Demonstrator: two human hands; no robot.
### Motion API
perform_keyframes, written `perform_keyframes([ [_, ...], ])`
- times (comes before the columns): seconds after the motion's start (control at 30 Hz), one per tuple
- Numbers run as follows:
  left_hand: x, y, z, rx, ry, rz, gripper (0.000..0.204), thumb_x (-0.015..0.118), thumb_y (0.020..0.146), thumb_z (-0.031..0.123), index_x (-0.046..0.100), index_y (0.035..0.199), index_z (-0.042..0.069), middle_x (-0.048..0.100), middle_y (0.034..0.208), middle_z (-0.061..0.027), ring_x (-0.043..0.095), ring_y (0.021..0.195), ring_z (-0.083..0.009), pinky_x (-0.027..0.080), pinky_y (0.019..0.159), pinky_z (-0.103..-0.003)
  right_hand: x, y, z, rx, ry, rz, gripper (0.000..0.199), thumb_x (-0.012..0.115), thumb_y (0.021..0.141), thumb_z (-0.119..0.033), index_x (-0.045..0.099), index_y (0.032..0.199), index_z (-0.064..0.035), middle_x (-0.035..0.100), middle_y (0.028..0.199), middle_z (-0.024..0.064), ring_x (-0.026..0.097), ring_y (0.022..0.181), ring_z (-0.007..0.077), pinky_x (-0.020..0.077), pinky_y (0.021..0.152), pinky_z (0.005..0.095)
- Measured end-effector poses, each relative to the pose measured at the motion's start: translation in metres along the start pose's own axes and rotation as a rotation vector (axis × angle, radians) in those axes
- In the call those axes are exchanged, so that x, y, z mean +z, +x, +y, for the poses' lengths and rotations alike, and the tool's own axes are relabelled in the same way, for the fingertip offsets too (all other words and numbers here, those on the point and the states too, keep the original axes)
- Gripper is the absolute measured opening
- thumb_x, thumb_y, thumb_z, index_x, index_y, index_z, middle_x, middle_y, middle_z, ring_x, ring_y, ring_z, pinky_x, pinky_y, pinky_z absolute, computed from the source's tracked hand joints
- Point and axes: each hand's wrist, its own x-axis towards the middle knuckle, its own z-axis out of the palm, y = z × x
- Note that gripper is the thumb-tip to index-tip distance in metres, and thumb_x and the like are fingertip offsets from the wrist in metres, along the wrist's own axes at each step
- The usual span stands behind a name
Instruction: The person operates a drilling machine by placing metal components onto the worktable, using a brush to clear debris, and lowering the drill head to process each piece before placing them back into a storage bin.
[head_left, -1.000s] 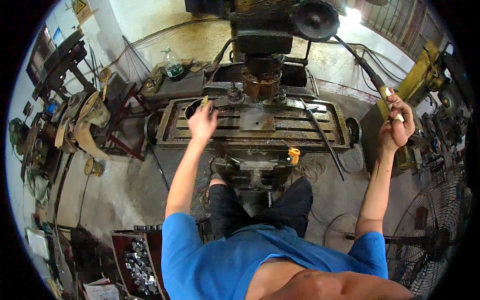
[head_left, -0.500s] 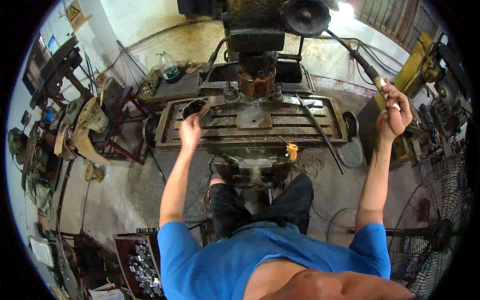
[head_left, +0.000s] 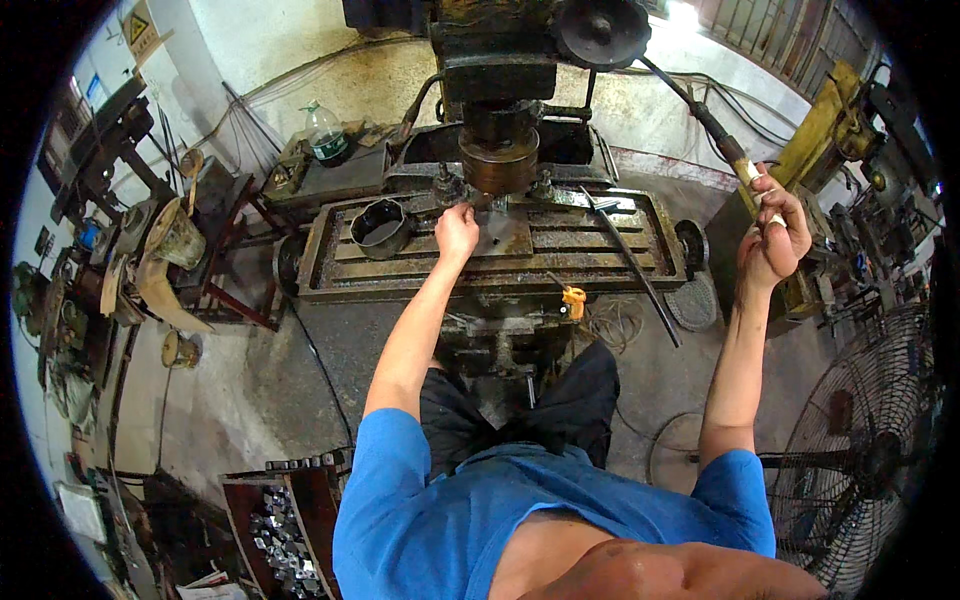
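Observation:
My left hand (head_left: 458, 234) is closed, knuckles up, over the milling machine's slotted table (head_left: 400, 270), just left of the round spindle head (head_left: 499, 160). What its fingers hold is hidden at this angle. A small block (head_left: 498, 203) sits under the spindle, close to those fingertips. To the left of the hand stands a dark round pot (head_left: 382, 230) with dark liquid inside. Up at the right, my right hand (head_left: 775, 240) is wrapped round the end of a long machine lever (head_left: 735, 150), which has a pale worn grip. White patches show on its fingers.
A long bar (head_left: 635, 265) leans across the table's right side and sticks out past the front edge. An orange-yellow tool (head_left: 572, 302) hangs at the front. A caged fan (head_left: 860, 440) stands at lower right, a box of metal pieces (head_left: 285, 540) at lower left.
My left hand has moved right, from over the pot to beside the spindle. Earlier, a blurred tan stick-like thing showed at its fingers. My right hand keeps its hold on the lever.

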Motion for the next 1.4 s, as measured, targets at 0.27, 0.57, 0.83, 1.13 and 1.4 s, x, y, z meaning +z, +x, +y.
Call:
perform_keyframes([
  [0.27, -0.002, -0.003, -0.014, -0.059, -0.137, -0.058, 0.021, 0.052, 0.08, 0.015, 0.064, 0.092, 0.002, 0.063, 0.082, -0.0177, 0.062, 0.081, -0.0295, 0.046, 0.07, -0.036, 0.0, -0.014, 0.007, 0.032, -0.009, 0.042, 0.021, 0.047, 0.06, -0.012, 0.053, 0.072, 0.0041, 0.055, 0.075, 0.0141, 0.055, 0.083, 0.0255, 0.0268, 0.098, 0.0543],
  [0.57, -0.012, -0.022, -0.012, 0.089, -0.202, -0.111, 0.021, 0.052, 0.079, 0.015, 0.063, 0.092, 0.002, 0.062, 0.08, -0.0189, 0.062, 0.078, -0.0307, 0.047, 0.067, -0.035, -0.003, -0.028, 0.014, 0.041, 0.031, 0.053, 0.021, 0.042, 0.056, -0.007, 0.052, 0.07, 0.0044, 0.057, 0.08, 0.0182, 0.055, 0.085, 0.0256, 0.0251, 0.099, 0.0545],
  [0.83, -0.024, -0.03, -0.001, -0.01, -0.278, -0.267, 0.023, 0.047, 0.083, 0.009, 0.059, 0.099, -0.002, 0.063, 0.072, -0.0158, 0.062, 0.06, -0.0235, 0.047, 0.055, -0.033, -0.009, -0.043, 0.023, 0.069, 0.07, 0.022, 0.017, 0.044, 0.058, -0.007, 0.051, 0.068, 0.0036, 0.056, 0.084, 0.0207, 0.054, 0.09, 0.0278, 0.0191, 0.103, 0.053],
  [1.13, -0.023, -0.031, -0.007, -0.004, -0.321, -0.27, 0.024, 0.048, 0.085, 0.013, 0.058, 0.101, -0.003, 0.061, 0.066, -0.0118, 0.058, 0.049, -0.018, 0.046, 0.05, -0.031, -0.005, -0.048, 0.024, 0.044, 0.072, 0.057, 0.021, 0.046, 0.058, -0.009, 0.054, 0.072, 0.0045, 0.055, 0.069, 0.013, 0.055, 0.086, 0.0279, 0.0244, 0.1, 0.0531],
  [1.4, -0.015, -0.026, -0.02, 0.16, -0.211, -0.234, 0.029, 0.049, 0.088, 0.02, 0.055, 0.105, -0.003, 0.057, 0.062, -0.0087, 0.052, 0.042, -0.0128, 0.042, 0.043, -0.028, -0.005, -0.025, 0.019, -0.05, 0.018, 0.014, 0.022, 0.052, 0.064, -0.011, 0.056, 0.075, 0.0071, 0.061, 0.085, 0.0199, 0.057, 0.08, 0.0233, 0.0278, 0.098, 0.0536],
])
